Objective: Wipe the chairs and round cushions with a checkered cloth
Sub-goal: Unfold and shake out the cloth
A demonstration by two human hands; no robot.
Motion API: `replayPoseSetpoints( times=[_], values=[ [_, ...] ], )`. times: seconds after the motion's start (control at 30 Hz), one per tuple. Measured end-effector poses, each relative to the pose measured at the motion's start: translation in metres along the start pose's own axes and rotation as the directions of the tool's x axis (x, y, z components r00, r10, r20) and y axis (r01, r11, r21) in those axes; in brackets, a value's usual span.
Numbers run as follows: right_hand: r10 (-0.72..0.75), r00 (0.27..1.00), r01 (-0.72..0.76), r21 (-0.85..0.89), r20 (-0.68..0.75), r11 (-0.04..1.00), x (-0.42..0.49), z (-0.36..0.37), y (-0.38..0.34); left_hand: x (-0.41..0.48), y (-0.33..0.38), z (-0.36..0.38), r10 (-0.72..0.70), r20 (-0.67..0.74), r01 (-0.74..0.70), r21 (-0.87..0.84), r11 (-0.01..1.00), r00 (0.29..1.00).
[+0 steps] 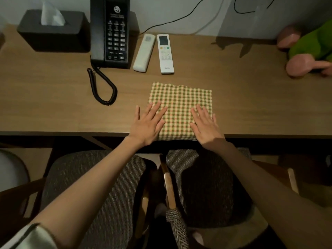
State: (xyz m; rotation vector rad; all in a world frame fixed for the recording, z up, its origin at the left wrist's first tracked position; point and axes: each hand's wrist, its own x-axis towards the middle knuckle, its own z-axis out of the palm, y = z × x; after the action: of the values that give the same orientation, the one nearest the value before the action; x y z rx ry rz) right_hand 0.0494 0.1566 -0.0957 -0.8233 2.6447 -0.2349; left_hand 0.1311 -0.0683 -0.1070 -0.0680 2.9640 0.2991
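Your checkered cloth point(180, 105) lies folded into a square on the wooden desk point(62, 108), its near edge right at the desk's front lip. Your left hand point(149, 123) rests flat, fingers spread, on the cloth's near-left corner, with the thumb and outer part of the palm over bare wood. Your right hand point(204, 125) lies flat on the near-right part of the cloth, fingers loosely spread and reaching toward its right edge. Both hands are flat and unclenched, gripping nothing, and a strip of cloth shows between them. Below the desk edge you have two chairs side by side, each with a round cushion in grey woven fabric: the left cushion point(100, 194) sits under your left forearm, the right cushion point(206, 187) partly under your right forearm and in shadow. A wooden chair arm point(168, 186) runs between the two cushions. Farther back on the desk stand a black tissue box point(53, 31) at the left, a black telephone point(112, 31) beside it with its coiled cord point(103, 87) looping toward you, and two white remote controls point(155, 53) lying side by side just right of the phone. At the far right edge a green and pink soft toy point(309, 49) lies on the desk
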Motion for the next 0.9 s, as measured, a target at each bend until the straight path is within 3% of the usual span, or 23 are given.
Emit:
replayPoseSetpoints(
  times=[0.23,0.4,0.57,0.73,0.9],
  values=[
    [-0.051,0.998,0.057,-0.135,0.047,0.989,0.028,-0.015,0.002,-0.004,0.001,-0.002,-0.084,-0.043,0.086,0.035,0.996,0.995],
    [-0.056,0.971,0.042,-0.061,-0.233,0.997,0.040,-0.023,-0.014,0.020,0.008,-0.015,-0.101,-0.147,0.083,-0.126,0.989,0.984],
    [0.035,0.990,-0.040,-0.031,-0.136,0.999,0.059,-0.008,-0.011,0.051,0.015,-0.002,-0.185,-0.069,0.177,-0.108,0.978,0.980],
    [0.100,0.976,-0.113,-0.058,-0.195,0.992,0.066,0.000,-0.008,0.066,0.004,-0.004,-0.170,-0.099,0.165,-0.058,0.985,0.980],
    [0.079,0.973,-0.095,-0.064,-0.216,0.993,0.072,-0.004,-0.004,0.071,0.001,-0.007,-0.176,-0.101,0.171,-0.049,0.984,0.979]
  ],
)
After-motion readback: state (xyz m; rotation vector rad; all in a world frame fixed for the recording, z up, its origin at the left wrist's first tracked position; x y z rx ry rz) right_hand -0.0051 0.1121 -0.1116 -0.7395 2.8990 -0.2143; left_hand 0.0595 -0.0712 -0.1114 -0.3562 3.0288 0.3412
